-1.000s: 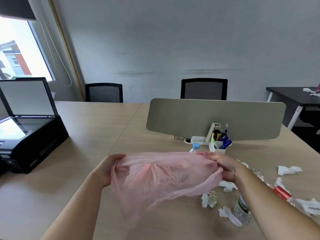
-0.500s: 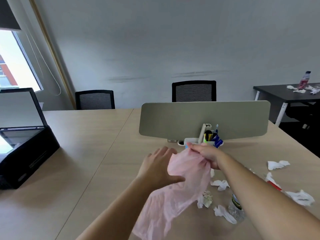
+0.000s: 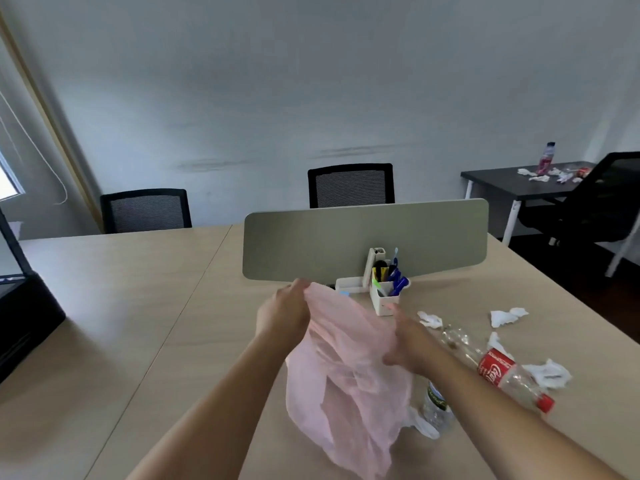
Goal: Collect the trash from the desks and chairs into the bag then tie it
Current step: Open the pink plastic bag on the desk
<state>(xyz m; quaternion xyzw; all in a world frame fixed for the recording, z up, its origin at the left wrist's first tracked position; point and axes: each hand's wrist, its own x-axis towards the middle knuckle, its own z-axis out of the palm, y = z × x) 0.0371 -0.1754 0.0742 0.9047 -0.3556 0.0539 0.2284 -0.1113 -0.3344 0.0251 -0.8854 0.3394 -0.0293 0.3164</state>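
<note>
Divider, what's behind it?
A black chair stands there, only its mesh back showing above the divider; its seat and anything on the desk beyond are covered.

Grey wall (image 3: pixel 311 81); 2 black mesh chairs (image 3: pixel 350 185) behind the wooden desk (image 3: pixel 121 306); dark table (image 3: pixel 502 183) at right.

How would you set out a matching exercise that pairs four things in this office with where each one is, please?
Things:
1. thin pink plastic bag
2. clear cola bottle with a red label
3. white plastic pen holder
4. small clear bottle with a pink label

Places:
A. upright on the black desk at the far right
B. lying on its side on the wooden desk
C. gripped at its top by the left hand
D. standing before the grey divider panel

Pairs: 1-C, 2-B, 3-D, 4-A.
</note>
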